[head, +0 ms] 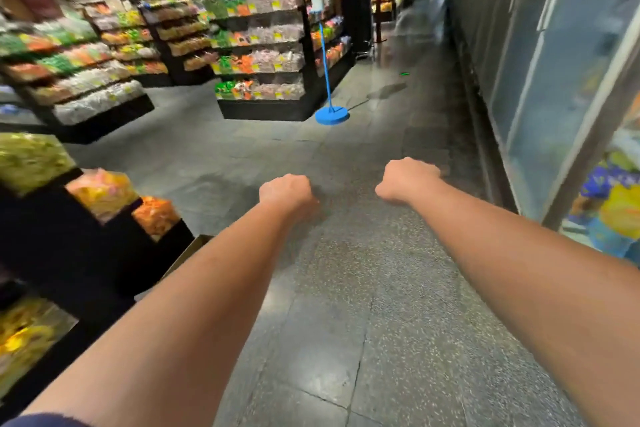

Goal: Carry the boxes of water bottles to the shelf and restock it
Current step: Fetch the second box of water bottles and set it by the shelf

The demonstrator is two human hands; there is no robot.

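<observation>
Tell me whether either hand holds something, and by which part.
Nothing is held. The left hand and the right hand are both curled into fists above the floor, with nothing visible in them.

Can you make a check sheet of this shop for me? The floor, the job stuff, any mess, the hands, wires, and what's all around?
Surface: grey speckled floor, shiny tiles.
Job's things: no water boxes seen; a cardboard edge peeks out by the near left shelf, contents hidden.
Clutter: blue stand on the floor beside a shelf; a small green thing farther along, too small to tell.
Hands: left hand and right hand held out in front, fingers curled, holding nothing.
Cables: nothing seen.
Surroundings: snack shelves on the left, glass doors on the right.
</observation>
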